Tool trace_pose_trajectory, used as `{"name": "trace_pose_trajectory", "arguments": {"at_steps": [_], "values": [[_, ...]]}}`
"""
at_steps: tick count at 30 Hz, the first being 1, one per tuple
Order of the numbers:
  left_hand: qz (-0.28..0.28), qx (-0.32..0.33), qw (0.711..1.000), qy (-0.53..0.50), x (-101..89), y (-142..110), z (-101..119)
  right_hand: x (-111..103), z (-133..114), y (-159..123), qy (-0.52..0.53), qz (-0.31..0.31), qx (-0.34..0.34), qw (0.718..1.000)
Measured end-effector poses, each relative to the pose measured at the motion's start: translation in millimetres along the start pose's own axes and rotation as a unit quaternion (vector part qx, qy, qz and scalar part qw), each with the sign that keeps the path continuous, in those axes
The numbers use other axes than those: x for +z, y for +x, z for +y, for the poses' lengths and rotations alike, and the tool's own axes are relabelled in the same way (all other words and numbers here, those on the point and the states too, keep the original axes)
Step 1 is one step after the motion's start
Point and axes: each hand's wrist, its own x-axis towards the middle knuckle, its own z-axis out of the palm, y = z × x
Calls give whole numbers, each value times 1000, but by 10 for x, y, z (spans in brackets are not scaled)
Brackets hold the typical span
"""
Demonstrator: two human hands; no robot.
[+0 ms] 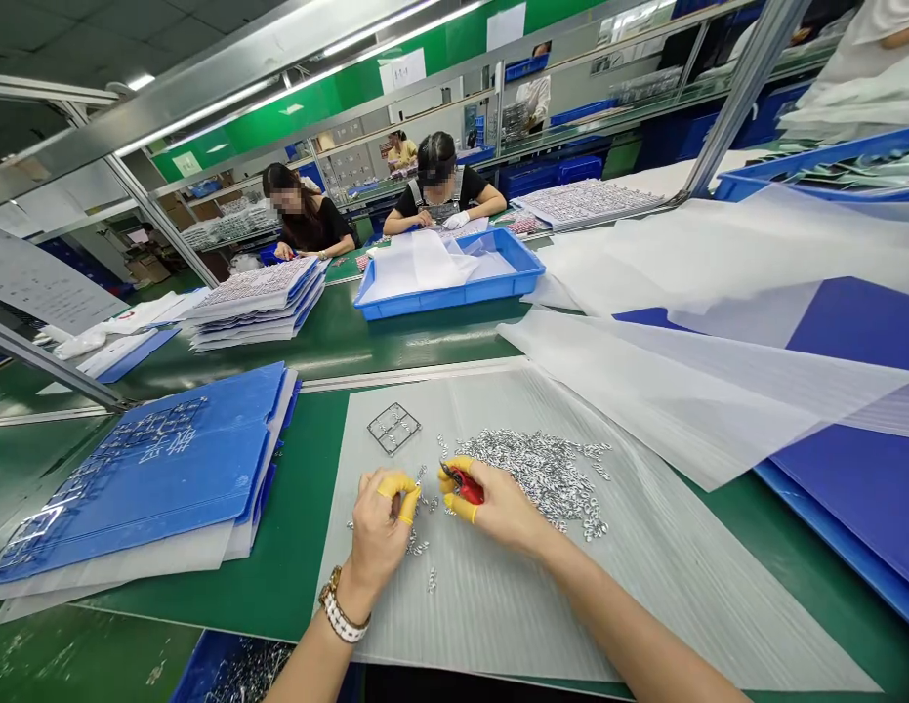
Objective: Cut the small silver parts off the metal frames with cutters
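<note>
My left hand point(385, 522), yellow finger covers on thumb and index finger, pinches a small shiny metal piece point(423, 473) at its fingertips. In my right hand point(502, 503), also with yellow finger covers, are red-handled pliers point(469, 485) with dark jaws pointing left toward the left hand. The two hands are close but apart. Behind the right hand spreads a heap of small silver metal pieces point(542, 469). A few loose ones lie beneath the left hand. A square dark frame with sprue-like bars point(393, 429) rests farther back on the white foam sheet point(454, 625).
At left lies a stack of blue sheets point(227, 459) with dark frames on top. Translucent foam sheets point(681, 381) overhang from the right. Beyond the ledge stand a blue tray point(454, 293) and a stack of filled sheets point(256, 303). Two co-workers sit opposite. A blue bin point(197, 664) is below the table edge.
</note>
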Motion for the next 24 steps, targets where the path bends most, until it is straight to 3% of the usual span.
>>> {"name": "trace_pose_trajectory", "arguments": {"at_steps": [5,9,11,13,17,24], "values": [[42,92,994,29,51,-78,84,226,-49,68,167,41,37,984],[31,110,992,58,52,-134,146,286,-48,53,194,49,35,979],[7,60,998,23,42,-163,157,259,-64,23,139,51,25,989],[-18,-39,999,-23,31,-184,156,226,-110,-11,39,53,7,998],[-60,-187,977,-81,26,-184,145,202,-241,-52,-109,20,-38,993],[-35,-338,899,-277,60,-110,130,112,-118,-20,2,55,-29,998]]}}
